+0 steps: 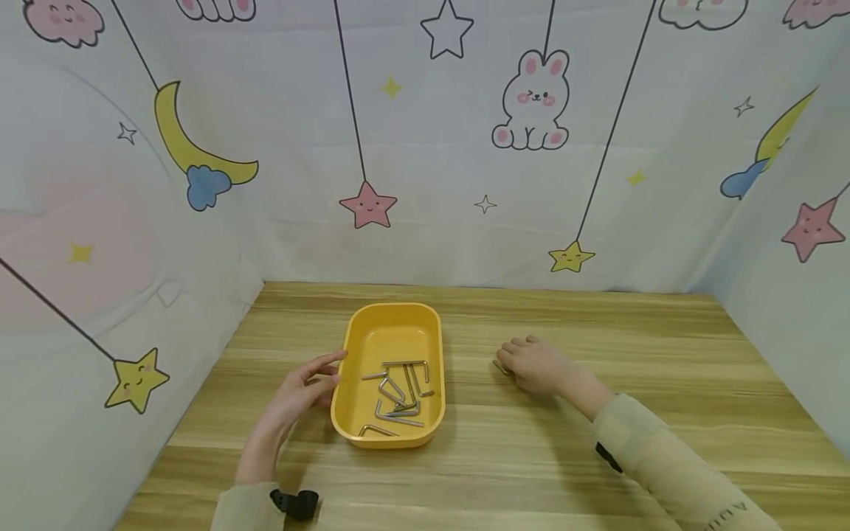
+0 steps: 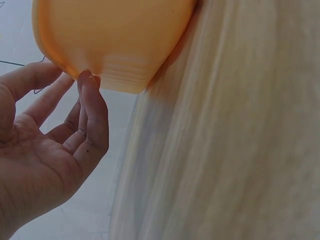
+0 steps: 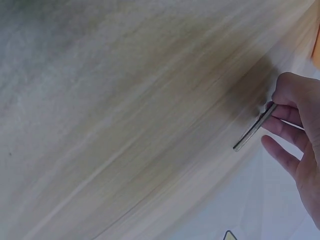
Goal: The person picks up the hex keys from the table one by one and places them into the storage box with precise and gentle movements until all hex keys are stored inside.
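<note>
A yellow tray (image 1: 337,413) lies on the table with several L-shaped hex keys (image 1: 398,422) loose inside it. At its left side my left hand (image 1: 302,391) touches the rim with loosely bent fingers. The left wrist view has the fingertips (image 2: 89,80) against the tray's outer wall (image 2: 120,45). To the right of the tray, my right hand (image 1: 539,366) pinches a metal hex key (image 3: 254,129) low over the table. One end of that key sticks out past the fingers in the right wrist view; the rest is hidden in the grip.
The wood-grain table (image 1: 637,354) extends to both sides of the tray. White cloth (image 1: 451,243) printed with stars, moons and a rabbit hangs behind it and along both sides. A black wrist camera (image 1: 299,504) sits at the left cuff.
</note>
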Demonstrator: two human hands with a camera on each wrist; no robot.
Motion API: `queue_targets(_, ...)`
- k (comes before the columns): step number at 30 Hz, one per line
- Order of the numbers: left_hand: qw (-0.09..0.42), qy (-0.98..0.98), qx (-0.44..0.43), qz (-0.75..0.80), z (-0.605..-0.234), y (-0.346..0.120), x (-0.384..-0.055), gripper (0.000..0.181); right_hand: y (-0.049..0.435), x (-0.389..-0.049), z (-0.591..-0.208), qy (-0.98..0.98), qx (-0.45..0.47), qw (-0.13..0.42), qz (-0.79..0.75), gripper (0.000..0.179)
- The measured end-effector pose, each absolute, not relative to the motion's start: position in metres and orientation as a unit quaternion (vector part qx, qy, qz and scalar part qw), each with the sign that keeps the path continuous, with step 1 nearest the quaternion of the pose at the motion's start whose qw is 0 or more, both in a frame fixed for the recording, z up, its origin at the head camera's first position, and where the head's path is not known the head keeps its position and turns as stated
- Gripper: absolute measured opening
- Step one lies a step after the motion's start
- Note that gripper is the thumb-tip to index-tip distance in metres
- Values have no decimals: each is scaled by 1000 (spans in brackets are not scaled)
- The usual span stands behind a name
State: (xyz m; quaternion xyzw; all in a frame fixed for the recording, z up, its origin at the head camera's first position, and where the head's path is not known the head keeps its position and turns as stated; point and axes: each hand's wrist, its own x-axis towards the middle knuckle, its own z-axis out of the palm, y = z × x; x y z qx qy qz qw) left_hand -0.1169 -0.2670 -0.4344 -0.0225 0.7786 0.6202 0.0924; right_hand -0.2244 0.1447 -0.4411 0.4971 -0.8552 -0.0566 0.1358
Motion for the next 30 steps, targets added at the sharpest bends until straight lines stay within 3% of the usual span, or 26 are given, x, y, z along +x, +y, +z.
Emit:
queue_targets(19,94,779,-28,619,-433,-268,-118,50,131,-226,-436,-860,483,163,-15,23)
queue_targets(30,95,780,-21,618,-434,-268,-118,51,117,-216,-418,-877,463,127,16,22)
